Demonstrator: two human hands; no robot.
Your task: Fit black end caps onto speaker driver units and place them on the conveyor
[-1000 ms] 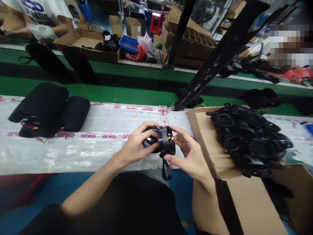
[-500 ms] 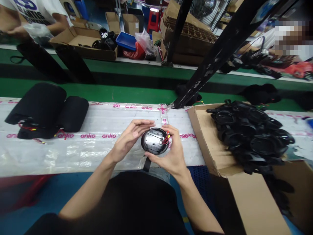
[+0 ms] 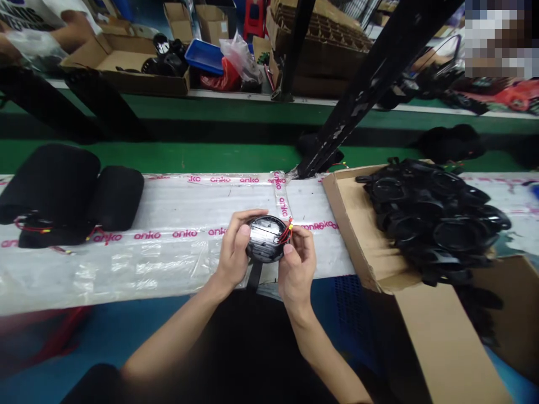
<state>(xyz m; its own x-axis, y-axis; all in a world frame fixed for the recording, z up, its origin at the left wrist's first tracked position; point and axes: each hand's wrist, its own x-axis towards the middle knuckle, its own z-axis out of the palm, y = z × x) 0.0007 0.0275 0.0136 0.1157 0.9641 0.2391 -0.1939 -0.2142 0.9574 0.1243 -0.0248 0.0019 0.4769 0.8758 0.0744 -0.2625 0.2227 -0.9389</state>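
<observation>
While both bare hands met at its rim, one round black plastic housing (image 3: pixel 264 240) was held, open face up, above the near edge of the worktop (image 3: pixel 168 264), which was sheeted in clear plastic and banded with pink-lettered "anko" tape. Left hand (image 3: pixel 236 249): fingers curled round the left side of the housing, thumb at its rim. Right hand (image 3: pixel 297 266): fingers bent and gripping the right side, thumb by the lower rim. Red wires (image 3: pixel 287 231), one bundle, with a yellow connector, stood out at the right of the housing; a black strap (image 3: pixel 254 276), one, hung from its near side. To the left, on the worktop: black fabric-covered cylinders (image 3: pixel 50 177), lying side by side, with wires and connectors at their near ends. To the right: one open cardboard box (image 3: pixel 345 224), bearing a heap of black plastic parts (image 3: pixel 442 219). Beyond the worktop: one green belt (image 3: pixel 189 157), crossed in view by a scuffed black post (image 3: pixel 362 95). On the far bench: a blue tray (image 3: pixel 205 56), beside a red plastic bag (image 3: pixel 223 77).
</observation>
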